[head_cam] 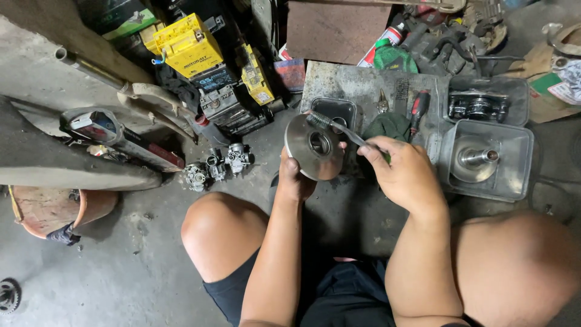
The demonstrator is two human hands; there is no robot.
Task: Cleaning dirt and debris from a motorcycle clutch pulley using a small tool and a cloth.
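Round metal disc with a central bore, held upright above the concrete floor between the person's bare knees. Left hand closed on the disc's lower rim, fingers wrapped behind it. Right hand closed on the handle of a small brush, whose bristled head rests against the disc's upper face beside the bore. Just beyond the disc, a flat metal plate on the floor carries a small dark tray, a green rag, pliers and a red-handled screwdriver. To the right, two clear plastic tubs: the nearer holds a shafted metal part, the farther a dark assembly. To the left, carburettors on the floor; farther left, yellow batteries
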